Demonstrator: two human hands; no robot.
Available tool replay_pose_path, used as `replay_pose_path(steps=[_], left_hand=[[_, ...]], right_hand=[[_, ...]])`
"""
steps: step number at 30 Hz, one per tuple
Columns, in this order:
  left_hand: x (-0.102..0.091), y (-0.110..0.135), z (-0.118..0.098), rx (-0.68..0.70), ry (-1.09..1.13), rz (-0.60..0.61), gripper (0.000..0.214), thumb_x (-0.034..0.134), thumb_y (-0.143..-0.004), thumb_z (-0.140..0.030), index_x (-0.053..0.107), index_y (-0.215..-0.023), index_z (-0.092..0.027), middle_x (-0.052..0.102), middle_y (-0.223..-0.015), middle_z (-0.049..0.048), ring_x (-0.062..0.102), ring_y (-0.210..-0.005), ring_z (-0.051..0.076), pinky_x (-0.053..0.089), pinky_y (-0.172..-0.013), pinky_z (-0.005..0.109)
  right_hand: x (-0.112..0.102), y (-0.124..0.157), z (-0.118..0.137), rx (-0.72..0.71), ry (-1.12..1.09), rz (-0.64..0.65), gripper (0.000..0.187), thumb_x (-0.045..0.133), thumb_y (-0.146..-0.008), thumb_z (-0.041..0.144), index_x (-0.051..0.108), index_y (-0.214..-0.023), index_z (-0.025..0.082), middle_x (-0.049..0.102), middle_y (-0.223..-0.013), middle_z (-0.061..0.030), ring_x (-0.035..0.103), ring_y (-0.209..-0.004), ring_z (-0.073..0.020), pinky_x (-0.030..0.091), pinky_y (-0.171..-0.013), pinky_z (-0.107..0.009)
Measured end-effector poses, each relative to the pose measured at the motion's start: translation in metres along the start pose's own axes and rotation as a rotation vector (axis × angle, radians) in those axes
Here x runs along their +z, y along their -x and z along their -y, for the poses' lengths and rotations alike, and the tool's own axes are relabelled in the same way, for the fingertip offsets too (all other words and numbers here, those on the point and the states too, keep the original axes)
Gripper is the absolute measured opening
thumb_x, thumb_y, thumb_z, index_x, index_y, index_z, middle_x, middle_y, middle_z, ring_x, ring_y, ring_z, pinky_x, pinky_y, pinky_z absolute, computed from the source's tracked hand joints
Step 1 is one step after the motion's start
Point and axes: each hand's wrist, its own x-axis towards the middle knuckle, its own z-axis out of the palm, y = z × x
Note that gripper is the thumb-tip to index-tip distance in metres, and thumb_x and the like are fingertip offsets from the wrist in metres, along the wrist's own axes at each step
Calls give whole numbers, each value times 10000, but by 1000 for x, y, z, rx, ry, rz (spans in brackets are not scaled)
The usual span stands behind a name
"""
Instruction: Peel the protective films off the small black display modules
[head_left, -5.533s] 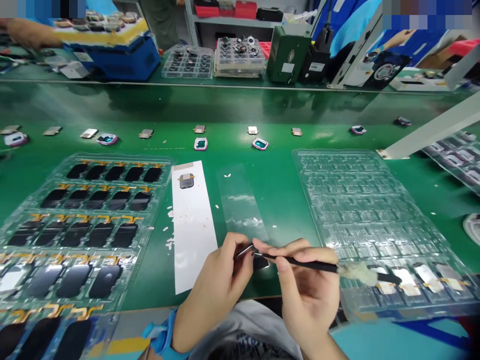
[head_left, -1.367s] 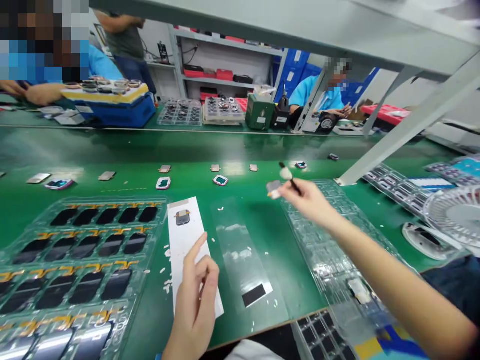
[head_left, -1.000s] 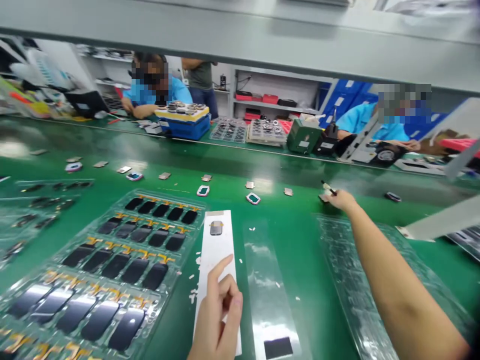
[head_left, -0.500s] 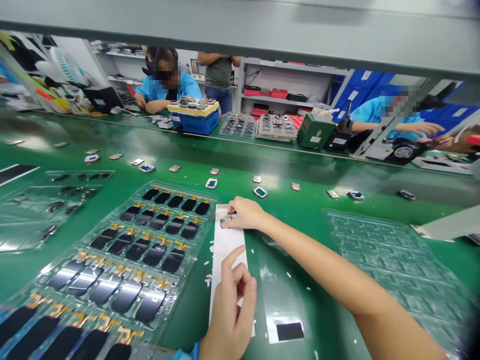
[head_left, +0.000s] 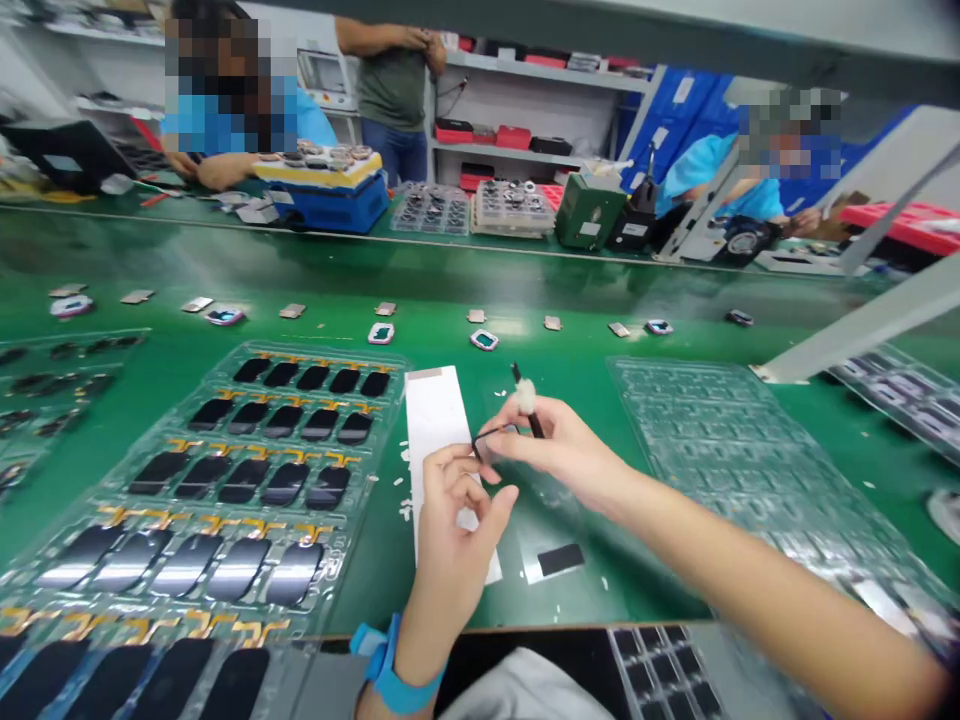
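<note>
My right hand (head_left: pixel 551 435) is closed on a thin black-edged rounded frame (head_left: pixel 491 432) and also grips a dark stick-like tool with a pale wad around it (head_left: pixel 526 397). What kind of tool it is, I cannot make out. At the frame's left corner are the bent fingers of my left hand (head_left: pixel 461 510), its thumb held apart; whether they touch the frame is unclear. Beneath both hands lies a long white strip (head_left: pixel 436 410) on the green bench. To its left, a clear tray (head_left: pixel 390 365) holds rows of black screens (head_left: pixel 283 418) with orange flex cables.
An embossed clear tray (head_left: pixel 637 375) lies on the right. Square metal parts (head_left: pixel 553 323) and pink-rimmed watch-like cases (head_left: pixel 484 341) form a line farther back. A film with a black rectangle (head_left: pixel 560 559) is near the front edge. A slanted white post (head_left: pixel 862 320) rises at right. People work opposite.
My right hand has come off the strip's far end, nearer to me and rightward, with the black-edged frame lifted. My left hand has moved up toward it. The camera view has shifted.
</note>
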Motion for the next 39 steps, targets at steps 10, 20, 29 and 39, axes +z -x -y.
replay_pose_path(steps=[10,20,29,39], left_hand=[[-2,9,-10,-75,-70,505,221,760,-798,-184,552,-866,-214,621,-746,-64,588,-691,96,474,-646,182],[-1,16,-11,391,-493,808,39,594,-943,-166,596,-933,-203,721,-935,16,668,-873,176,518,-784,301],[6,18,-6,612,-825,933,124,516,-915,-81,593,-970,-161,742,-1113,83,682,-1027,270,583,-795,426],[11,17,-4,660,-887,945,81,537,-900,-96,594,-913,-152,742,-1087,97,693,-968,273,618,-760,413]], right_hand=[[27,99,-42,209,-626,-344,269,877,-652,402,702,-730,213,685,-748,-4,635,-725,-157,475,-715,-295],[-14,125,-69,-259,-318,-694,406,424,-1015,451,630,-762,209,479,-839,-14,500,-780,-132,440,-725,-264],[-5,133,-101,-127,-38,-549,89,574,-957,232,494,-993,247,538,-961,-22,623,-820,-142,558,-712,-282],[-5,136,-105,-137,20,-542,129,568,-956,155,516,-1015,256,520,-990,-2,662,-781,-107,571,-710,-260]])
